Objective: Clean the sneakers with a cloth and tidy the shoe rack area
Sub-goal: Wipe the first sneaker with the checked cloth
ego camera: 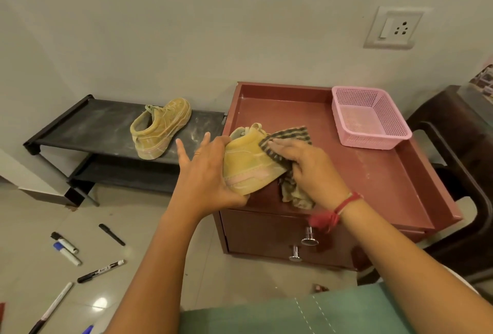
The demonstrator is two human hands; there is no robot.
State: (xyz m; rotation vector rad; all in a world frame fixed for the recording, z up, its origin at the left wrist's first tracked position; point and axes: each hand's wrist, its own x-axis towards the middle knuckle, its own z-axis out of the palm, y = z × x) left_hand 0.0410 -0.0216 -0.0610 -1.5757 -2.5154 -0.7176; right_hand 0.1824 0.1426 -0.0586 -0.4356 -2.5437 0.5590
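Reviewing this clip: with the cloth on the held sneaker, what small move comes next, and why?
Probably wipe the cloth along the side of the sneaker toward its sole. The left hand steadies it, the right hand presses the cloth on it, and pale streaks show on its side.

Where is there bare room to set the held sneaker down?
The cabinet top is bare from the cloth right to the rim, in front of the basket. The rack top is bare left of the second sneaker. Crowded: cabinet's front-left corner, with held sneaker and cloth; markers litter the floor.
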